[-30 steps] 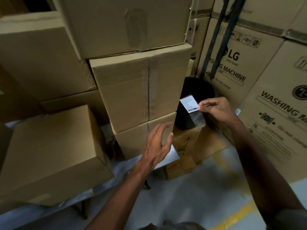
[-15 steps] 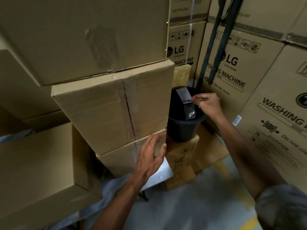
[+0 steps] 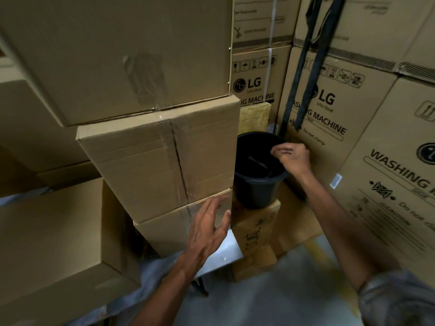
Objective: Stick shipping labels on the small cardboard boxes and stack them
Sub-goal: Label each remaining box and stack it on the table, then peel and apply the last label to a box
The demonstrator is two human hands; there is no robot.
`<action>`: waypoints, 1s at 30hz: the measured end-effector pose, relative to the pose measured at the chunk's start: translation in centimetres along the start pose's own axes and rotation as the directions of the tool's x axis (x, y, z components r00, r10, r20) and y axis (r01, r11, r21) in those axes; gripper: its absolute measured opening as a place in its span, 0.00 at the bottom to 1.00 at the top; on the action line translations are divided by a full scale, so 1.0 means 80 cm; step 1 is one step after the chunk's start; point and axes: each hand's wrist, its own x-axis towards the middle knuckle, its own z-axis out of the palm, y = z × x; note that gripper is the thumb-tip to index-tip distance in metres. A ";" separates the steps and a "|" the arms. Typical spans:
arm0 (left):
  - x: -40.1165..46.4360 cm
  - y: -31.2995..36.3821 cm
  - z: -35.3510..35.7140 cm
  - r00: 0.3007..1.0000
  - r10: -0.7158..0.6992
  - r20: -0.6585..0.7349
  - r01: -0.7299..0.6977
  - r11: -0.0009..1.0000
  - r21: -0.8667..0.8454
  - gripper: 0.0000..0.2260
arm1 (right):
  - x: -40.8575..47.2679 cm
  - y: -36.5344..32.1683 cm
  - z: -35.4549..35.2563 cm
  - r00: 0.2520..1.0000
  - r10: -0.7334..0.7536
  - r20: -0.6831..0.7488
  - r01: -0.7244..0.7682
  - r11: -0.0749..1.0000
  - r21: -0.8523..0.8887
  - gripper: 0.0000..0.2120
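Stacked cartons (image 3: 164, 161); right hand (image 3: 293, 158) over bucket (image 3: 256, 184).

Top carton (image 3: 113, 55) cut off above, bucket (image 3: 256, 182) contents too dark to tell

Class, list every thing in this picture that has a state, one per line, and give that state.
Left hand: open, fingers spread beside the bottom box.
Right hand: fingers loosely curled over the bucket, holding nothing visible.
Black plastic bucket: upright, uncovered.
Middle brown cardboard box: taped shut, stacked.

Plain brown cardboard boxes (image 3: 160, 158) stacked at frame centre-left — tape-sealed, the middle one overhanging the bottom one (image 3: 169, 229).
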 end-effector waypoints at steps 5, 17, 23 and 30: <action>-0.007 0.004 -0.008 0.999 -0.011 -0.049 0.010 1.000 -0.018 0.16 | -0.029 -0.013 -0.008 1.000 -0.012 -0.012 0.013 0.995 0.101 0.03; -0.045 0.007 -0.058 0.985 -0.061 -0.161 0.048 0.995 -0.082 0.14 | -0.144 -0.113 0.030 0.995 -0.076 0.070 0.037 0.897 0.441 0.05; -0.078 -0.002 -0.104 0.961 -0.105 -0.255 0.084 0.992 -0.089 0.13 | -0.214 -0.169 0.085 0.976 -0.102 0.195 -0.028 0.822 0.569 0.03; -0.120 -0.014 -0.174 0.894 -0.105 -0.435 0.063 0.992 -0.110 0.12 | -0.304 -0.227 0.176 0.890 -0.248 0.382 -0.037 0.797 0.603 0.05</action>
